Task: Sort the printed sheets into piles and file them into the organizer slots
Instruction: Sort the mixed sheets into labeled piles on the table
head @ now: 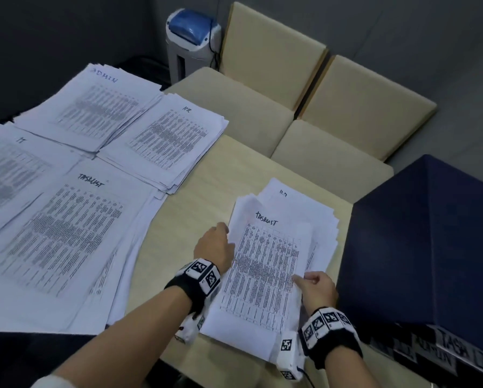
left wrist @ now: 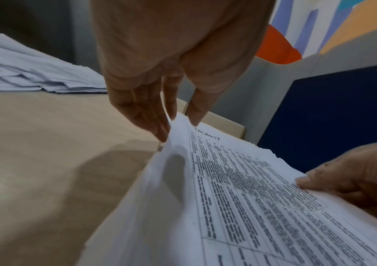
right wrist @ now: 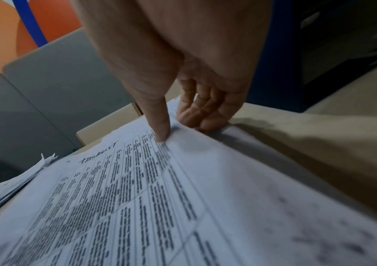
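Beige bench [head: 203, 175], bare strip mid. Unsorted stack [head: 265, 264] near front-right, long axis running away from person, "TASKLIST" header at far end. Left hand [head: 215, 245] pinches top sheet's left edge, lifting it; right hand [head: 317, 287] pinches right edge. Sorted piles [head: 66, 219] left, navy organizer [head: 430, 247] just right.

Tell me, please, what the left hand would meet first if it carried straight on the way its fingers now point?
The left hand already pinches the TASKLIST sheet at its left edge. Going on, it would probably pass over the bare table and meet the beige chairs; depth is unclear.
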A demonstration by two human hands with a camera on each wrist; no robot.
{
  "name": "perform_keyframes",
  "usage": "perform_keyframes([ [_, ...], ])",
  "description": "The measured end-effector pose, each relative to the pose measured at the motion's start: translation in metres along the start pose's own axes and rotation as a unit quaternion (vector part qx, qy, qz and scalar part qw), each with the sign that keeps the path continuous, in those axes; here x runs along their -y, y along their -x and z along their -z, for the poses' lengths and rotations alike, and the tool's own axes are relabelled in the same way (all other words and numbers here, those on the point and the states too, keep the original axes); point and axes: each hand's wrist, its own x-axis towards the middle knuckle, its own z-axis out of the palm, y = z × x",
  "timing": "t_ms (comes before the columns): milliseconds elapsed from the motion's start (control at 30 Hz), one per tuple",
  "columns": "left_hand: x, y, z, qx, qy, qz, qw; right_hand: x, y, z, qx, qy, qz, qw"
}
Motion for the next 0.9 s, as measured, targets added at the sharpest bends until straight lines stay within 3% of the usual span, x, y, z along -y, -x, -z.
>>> perform_keyframes([
  [200,0.002,-0.004,0.007,-0.027,-0.007,0.052,0.998,-0.010,0.005,0.008,-0.012,-0.006,0.091,0.996],
  [333,0.002,-0.008,0.015,-0.008,-0.096,0.044,0.994,-0.010,0.012,0.016,-0.096,-0.012,0.025,0.995],
  [467,-0.003,-0.008,0.027,0.016,-0.261,-0.010,0.965,-0.012,0.014,0.020,-0.087,-0.103,-0.014,0.991],
  [533,-0.004,-0.009,0.031,0.007,-0.275,-0.035,0.961,-0.010,0.014,0.021,-0.068,-0.154,-0.037,0.985],
  [700,0.000,-0.013,0.034,0.005,-0.168,-0.078,0.983,-0.007,0.007,0.021,-0.017,-0.207,-0.103,0.973],
  [800,0.006,-0.011,0.033,0.023,0.042,-0.092,0.995,-0.007,0.006,0.019,0.020,-0.216,-0.106,0.970],
  [900,0.010,-0.005,0.031,0.067,0.321,-0.046,0.944,-0.008,0.009,0.015,0.048,-0.235,-0.071,0.968],
])
